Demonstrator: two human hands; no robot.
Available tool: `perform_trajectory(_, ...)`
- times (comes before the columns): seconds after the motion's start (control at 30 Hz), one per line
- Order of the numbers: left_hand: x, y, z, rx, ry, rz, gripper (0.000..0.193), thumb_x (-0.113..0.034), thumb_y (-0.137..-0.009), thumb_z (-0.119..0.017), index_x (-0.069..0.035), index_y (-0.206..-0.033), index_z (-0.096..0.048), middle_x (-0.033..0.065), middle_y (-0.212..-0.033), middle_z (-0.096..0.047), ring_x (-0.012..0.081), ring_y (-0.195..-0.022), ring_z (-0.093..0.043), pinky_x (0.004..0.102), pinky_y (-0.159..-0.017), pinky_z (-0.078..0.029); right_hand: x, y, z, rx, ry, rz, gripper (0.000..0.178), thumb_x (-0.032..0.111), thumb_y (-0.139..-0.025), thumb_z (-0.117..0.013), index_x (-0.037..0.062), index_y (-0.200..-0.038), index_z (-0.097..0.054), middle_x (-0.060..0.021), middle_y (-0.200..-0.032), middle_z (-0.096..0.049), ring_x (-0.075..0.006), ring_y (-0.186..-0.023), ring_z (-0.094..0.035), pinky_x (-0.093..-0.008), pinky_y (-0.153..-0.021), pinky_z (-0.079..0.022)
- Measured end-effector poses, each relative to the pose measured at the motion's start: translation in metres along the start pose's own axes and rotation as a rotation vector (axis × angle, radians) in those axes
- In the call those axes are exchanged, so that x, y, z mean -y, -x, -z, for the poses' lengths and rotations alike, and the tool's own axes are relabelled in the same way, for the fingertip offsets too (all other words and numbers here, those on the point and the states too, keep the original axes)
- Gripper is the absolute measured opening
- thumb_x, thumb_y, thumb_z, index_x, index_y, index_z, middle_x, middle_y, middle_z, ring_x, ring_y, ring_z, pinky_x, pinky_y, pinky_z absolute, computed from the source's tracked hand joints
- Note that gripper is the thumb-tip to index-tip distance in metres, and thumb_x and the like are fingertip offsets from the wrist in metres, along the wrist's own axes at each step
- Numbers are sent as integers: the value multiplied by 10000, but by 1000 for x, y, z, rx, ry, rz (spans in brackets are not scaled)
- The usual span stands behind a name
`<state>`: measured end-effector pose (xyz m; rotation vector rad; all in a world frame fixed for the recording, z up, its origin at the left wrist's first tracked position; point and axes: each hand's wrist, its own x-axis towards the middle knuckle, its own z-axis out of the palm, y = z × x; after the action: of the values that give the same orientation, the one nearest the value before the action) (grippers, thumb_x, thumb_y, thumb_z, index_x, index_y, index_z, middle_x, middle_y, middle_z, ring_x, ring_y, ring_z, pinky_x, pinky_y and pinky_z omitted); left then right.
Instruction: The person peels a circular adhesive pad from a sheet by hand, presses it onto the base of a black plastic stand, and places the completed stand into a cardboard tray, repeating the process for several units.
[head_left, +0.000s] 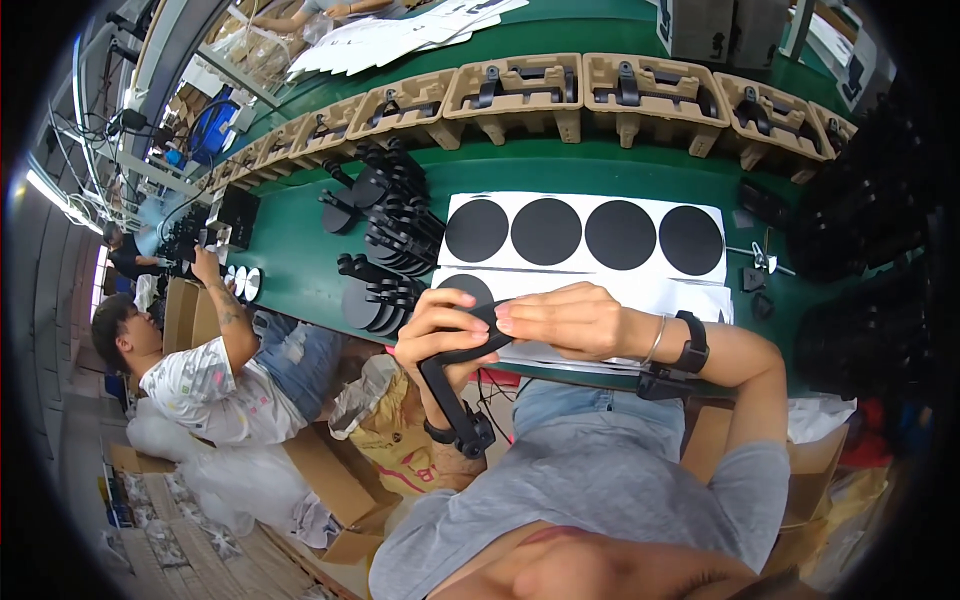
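My left hand (436, 335) grips a black stand with a round base and a bent arm (446, 393), held over the near edge of the green table. The arm hangs down toward my body and ends in a small joint. My right hand (570, 318) pinches the rim of the round base from the other side, its fingertips pressed together. Behind my hands lies a white sheet (447, 205) with a row of black round pads (621, 235). Another white sheet (660, 297) lies nearer, partly hidden by my right hand; one more black pad (465, 288) shows beside my left fingers.
Several black stands (395, 225) crowd the table left of the sheets. Moulded cardboard trays (515, 92) with black parts line the far side. A metal tool (762, 260) lies to the right. A co-worker (205, 375) sits at left, near open cartons (335, 480).
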<state>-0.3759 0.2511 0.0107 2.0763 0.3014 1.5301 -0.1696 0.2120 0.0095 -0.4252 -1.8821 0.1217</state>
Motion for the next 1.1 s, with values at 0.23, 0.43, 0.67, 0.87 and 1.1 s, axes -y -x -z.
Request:
perform_trajectory(0.23,-8,2,0,-65,-61,12,271,-263,-559,-864,-153,-776,-745,20,-870,-632,249,-997,-521,406,-879,-407,8,-12,-7,45,-170,-174,250,49,-734,-762,0,-971,-698,-135,-953,-710,-252,-835,-711,-307,-668,-587)
perform_trajectory(0.43,-1,2,-5,-82,99,27,311,-210,-603,-868,-112,-860,-721,80,-1030,-584,315,-1054,-556,443,-890,-452,8,-12,-12,35,-54,-176,262,16,-694,-762,-2,-947,-699,-127,-903,-715,-253,-798,-714,-308,-638,-586)
perform_trajectory(0.67,12,17,-5,-222,125,91,314,-183,-634,-863,-57,-867,-694,75,-862,-674,302,-942,-622,411,-843,-492,-4,-11,-18,-47,9,-153,285,-1,-679,-757,12,-960,-712,-116,-881,-717,-219,-757,-713,-290,-623,-581)
perform_trajectory(0.87,14,12,-2,-301,108,40,295,-121,-615,-858,-30,-829,-676,69,-818,-666,258,-862,-624,378,-809,-497,-10,-8,-11,-3,194,-165,297,163,-696,-798,26,-944,-707,-114,-854,-707,-223,-732,-705,-295,-660,-583)
perform_trajectory(1.1,5,-27,11,71,-234,42,374,-51,-644,-823,12,-966,-645,179,-1094,-626,342,-1073,-589,414,-916,-459,-32,-6,-6,14,-45,-419,235,30,-777,-705,8,-1009,-669,-135,-880,-702,-265,-772,-707,-299,-740,-572)
